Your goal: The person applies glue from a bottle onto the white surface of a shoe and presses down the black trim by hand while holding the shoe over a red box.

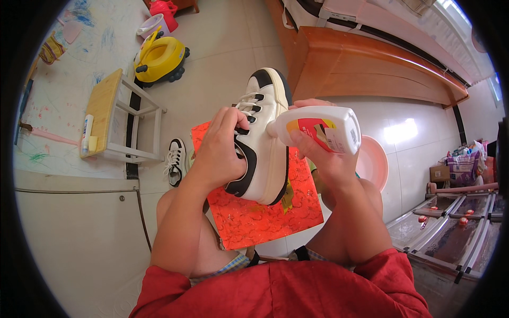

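A white sneaker (268,140) with black trim and white laces is held up over a red patterned board (254,225). My left hand (220,146) grips it at the ankle opening, some fingers hidden inside the shoe and others by the laces. In my right hand (328,159) is a white plastic bottle (342,124) with a red and yellow label, tipped sideways. Its nozzle end meets the side of the sneaker; whether anything flows out cannot be seen. The matching sneaker (176,160) rests on the floor beyond my left forearm.
A small wooden stool (103,114) bears a white tube (86,132). Behind it is a yellow ride-on toy (161,55). A pink basin (374,161) sits at my right, near a brown wooden bed frame (366,69). Plastic-covered drawers (450,228) stand at the lower right.
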